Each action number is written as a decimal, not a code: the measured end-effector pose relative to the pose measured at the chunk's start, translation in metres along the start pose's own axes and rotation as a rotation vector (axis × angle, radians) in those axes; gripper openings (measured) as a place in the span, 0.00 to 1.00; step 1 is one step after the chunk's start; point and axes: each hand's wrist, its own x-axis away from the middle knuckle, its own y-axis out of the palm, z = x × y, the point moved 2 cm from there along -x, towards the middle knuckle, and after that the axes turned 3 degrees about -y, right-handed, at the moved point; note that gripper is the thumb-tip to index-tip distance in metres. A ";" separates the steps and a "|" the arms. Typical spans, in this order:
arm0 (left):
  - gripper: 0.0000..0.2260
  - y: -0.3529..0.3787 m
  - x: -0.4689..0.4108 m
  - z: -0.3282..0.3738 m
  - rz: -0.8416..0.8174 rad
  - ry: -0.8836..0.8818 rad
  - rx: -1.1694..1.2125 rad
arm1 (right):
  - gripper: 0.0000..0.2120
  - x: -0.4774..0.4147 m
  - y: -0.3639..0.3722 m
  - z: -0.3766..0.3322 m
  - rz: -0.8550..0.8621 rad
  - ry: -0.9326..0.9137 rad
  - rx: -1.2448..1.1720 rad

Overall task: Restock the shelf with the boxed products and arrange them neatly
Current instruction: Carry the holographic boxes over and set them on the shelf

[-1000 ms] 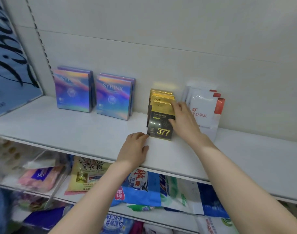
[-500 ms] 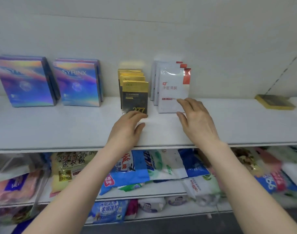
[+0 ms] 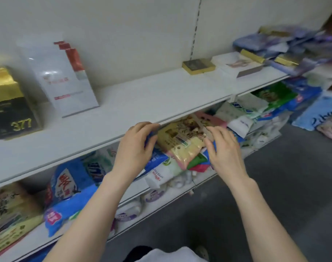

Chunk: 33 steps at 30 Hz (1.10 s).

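A row of black-and-gold boxes marked 377 stands upright at the left of the white shelf. Right beside it stands a row of white boxes with red corners. Farther right, a gold-edged box and a white box lie flat. A blurred heap of blue and gold boxes sits at the far right. My left hand and my right hand hover in front of the shelf's front edge, fingers loosely curled, holding nothing and touching no box.
Below the white shelf, lower shelves hold soft bags: a yellow bag between my hands, blue detergent bags at the left, green and white packs at the right. Grey floor lies to the right.
Both hands have drawn back off the shelf, away from the 377 and white boxes. The view has swung right, so the purple boxes are gone and the far-right heap shows.
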 end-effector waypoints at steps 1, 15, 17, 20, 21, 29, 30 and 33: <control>0.14 0.018 -0.008 0.017 -0.015 0.022 0.012 | 0.16 0.005 -0.011 0.022 0.004 0.026 0.018; 0.20 0.212 -0.179 0.220 -0.144 0.273 0.062 | 0.20 -0.056 -0.132 0.280 0.020 0.310 0.118; 0.20 0.233 -0.220 0.233 -0.134 0.304 0.043 | 0.21 -0.084 -0.141 0.305 0.024 0.325 0.113; 0.21 0.264 -0.285 0.249 -0.118 0.333 0.004 | 0.21 -0.132 -0.146 0.342 0.042 0.301 0.138; 0.20 0.274 -0.306 0.254 -0.109 0.341 0.007 | 0.21 -0.149 -0.147 0.354 0.046 0.292 0.153; 0.22 0.350 -0.467 0.257 -0.111 0.337 -0.100 | 0.21 -0.265 -0.136 0.432 0.013 0.277 0.177; 0.22 0.359 -0.485 0.254 -0.106 0.331 -0.125 | 0.21 -0.276 -0.133 0.440 0.011 0.279 0.173; 0.26 0.377 -0.527 0.249 -0.151 0.247 -0.274 | 0.22 -0.302 -0.125 0.464 0.001 0.286 0.162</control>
